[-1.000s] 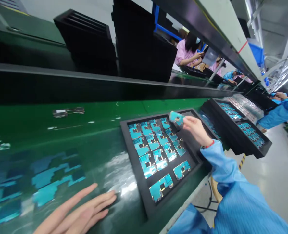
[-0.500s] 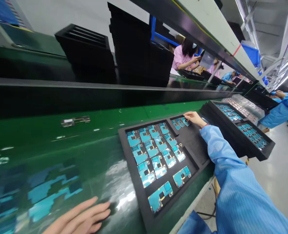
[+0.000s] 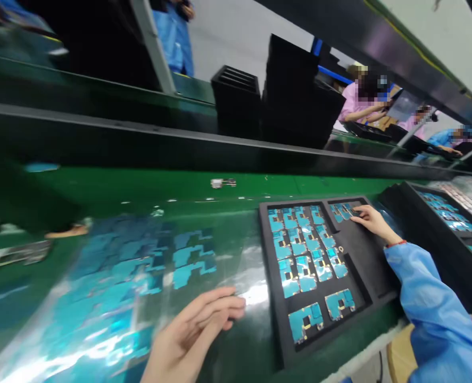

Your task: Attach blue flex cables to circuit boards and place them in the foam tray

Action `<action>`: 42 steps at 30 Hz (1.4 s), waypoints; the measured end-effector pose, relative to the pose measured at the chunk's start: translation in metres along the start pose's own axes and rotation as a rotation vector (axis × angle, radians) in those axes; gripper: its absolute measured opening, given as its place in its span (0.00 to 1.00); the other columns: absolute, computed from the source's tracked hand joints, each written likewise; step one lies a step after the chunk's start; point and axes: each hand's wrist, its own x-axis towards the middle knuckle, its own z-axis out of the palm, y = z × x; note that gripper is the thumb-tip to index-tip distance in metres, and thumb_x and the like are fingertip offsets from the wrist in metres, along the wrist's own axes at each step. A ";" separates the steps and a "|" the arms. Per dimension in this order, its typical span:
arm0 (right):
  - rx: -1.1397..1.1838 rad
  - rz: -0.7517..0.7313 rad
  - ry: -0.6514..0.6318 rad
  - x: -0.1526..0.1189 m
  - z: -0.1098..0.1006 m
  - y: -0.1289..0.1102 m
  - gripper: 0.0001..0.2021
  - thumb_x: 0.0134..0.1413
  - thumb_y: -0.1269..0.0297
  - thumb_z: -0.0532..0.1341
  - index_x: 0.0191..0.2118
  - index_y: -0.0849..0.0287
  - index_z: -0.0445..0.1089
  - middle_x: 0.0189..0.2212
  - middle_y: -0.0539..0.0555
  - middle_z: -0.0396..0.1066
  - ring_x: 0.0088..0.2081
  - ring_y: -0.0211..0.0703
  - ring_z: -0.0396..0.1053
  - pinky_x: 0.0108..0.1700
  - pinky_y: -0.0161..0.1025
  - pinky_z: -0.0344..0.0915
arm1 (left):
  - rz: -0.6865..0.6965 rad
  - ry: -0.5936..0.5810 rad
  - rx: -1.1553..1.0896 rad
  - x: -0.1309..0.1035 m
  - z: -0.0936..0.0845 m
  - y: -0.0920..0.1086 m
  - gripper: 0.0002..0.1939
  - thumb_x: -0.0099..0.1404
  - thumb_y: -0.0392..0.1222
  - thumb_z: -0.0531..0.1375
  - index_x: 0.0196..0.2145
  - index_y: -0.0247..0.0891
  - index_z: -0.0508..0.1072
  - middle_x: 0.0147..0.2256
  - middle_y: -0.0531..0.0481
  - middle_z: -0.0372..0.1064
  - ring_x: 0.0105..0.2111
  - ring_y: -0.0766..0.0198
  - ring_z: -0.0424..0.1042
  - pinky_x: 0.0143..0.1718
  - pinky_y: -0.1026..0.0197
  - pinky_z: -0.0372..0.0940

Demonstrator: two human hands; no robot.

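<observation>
My right hand [image 3: 373,222] is at the upper right compartment of a black foam tray [image 3: 275,340]. Its thumb and fingertips pinch the edge of a blue-covered circuit board [image 3: 348,209], which lies beside similar boards there. Several rows of the same boards [image 3: 305,274] fill the tray's left part. Over the green bench, left of the tray, my left hand [image 3: 198,327] hangs with fingers loosely stretched and nothing in them. Near it on the bench, more blue circuit boards [image 3: 191,258] lie in a group.
A larger spread of blue boards [image 3: 112,287] covers the bench at left. One small metallic part [image 3: 223,183] lies near the back. Another loaded black tray [image 3: 443,213] stands at right. Stacked black trays [image 3: 295,96] sit on the raised shelf; co-workers [image 3: 363,101] are beyond.
The view has swung left, bringing more boards into sight. My left hand has come up further into view, while my right hand stays at the same compartment, its fingertips slightly lower and rightward.
</observation>
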 end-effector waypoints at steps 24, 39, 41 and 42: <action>-0.071 -0.439 -0.327 0.151 0.159 -0.334 0.17 0.62 0.60 0.60 0.54 0.60 0.66 0.54 0.59 0.66 0.51 0.48 0.68 0.52 0.52 0.68 | 0.079 0.175 -0.331 0.047 -0.042 0.020 0.09 0.57 0.42 0.64 0.33 0.34 0.74 0.25 0.52 0.73 0.24 0.65 0.71 0.31 0.59 0.68; 0.611 -0.690 -0.726 0.025 0.107 -0.375 0.15 0.51 0.55 0.67 0.36 0.62 0.68 0.27 0.50 0.75 0.30 0.38 0.74 0.34 0.34 0.70 | 0.220 0.360 -0.294 0.043 -0.042 0.035 0.21 0.50 0.52 0.70 0.37 0.34 0.76 0.35 0.44 0.75 0.37 0.56 0.74 0.39 0.57 0.69; 0.635 -0.679 -0.641 0.009 0.111 -0.371 0.15 0.58 0.54 0.62 0.41 0.63 0.70 0.33 0.54 0.77 0.34 0.40 0.75 0.39 0.36 0.71 | 0.251 0.387 -0.318 0.042 -0.047 0.039 0.18 0.50 0.51 0.70 0.32 0.34 0.77 0.31 0.45 0.75 0.34 0.58 0.74 0.36 0.59 0.69; 0.557 -0.679 -0.566 0.004 0.116 -0.367 0.16 0.61 0.54 0.59 0.44 0.63 0.70 0.38 0.57 0.77 0.39 0.42 0.76 0.43 0.39 0.72 | 0.271 0.419 -0.346 0.042 -0.051 0.041 0.16 0.50 0.49 0.70 0.31 0.35 0.76 0.30 0.47 0.75 0.33 0.59 0.73 0.35 0.61 0.69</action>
